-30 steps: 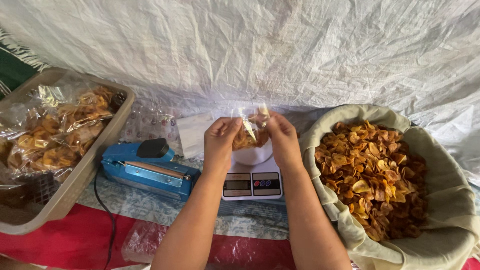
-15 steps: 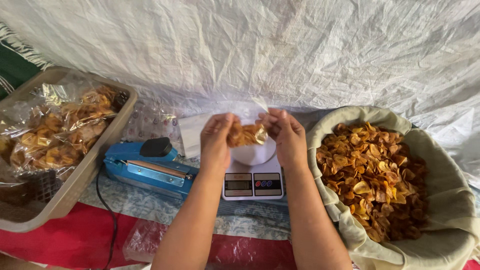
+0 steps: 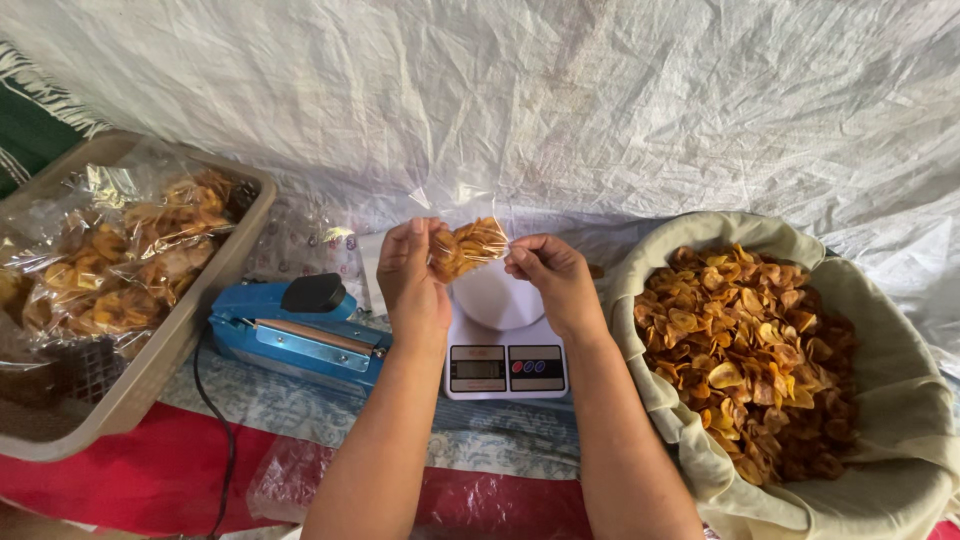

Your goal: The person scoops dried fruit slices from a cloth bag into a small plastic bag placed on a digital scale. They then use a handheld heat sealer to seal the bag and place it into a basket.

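Tilted sideways now, the clear bag of chips (image 3: 468, 246) sits above the white scale (image 3: 503, 335); left hand (image 3: 412, 278) and right hand (image 3: 548, 280) both pinch its edges; sealer (image 3: 300, 335) waits beside.

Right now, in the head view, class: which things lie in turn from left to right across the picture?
Tan basket of bagged chips → blue heat sealer → left hand → clear bag of chips → right hand → cloth-lined sack of loose chips. The white scale sits under the hands, so it is left out.
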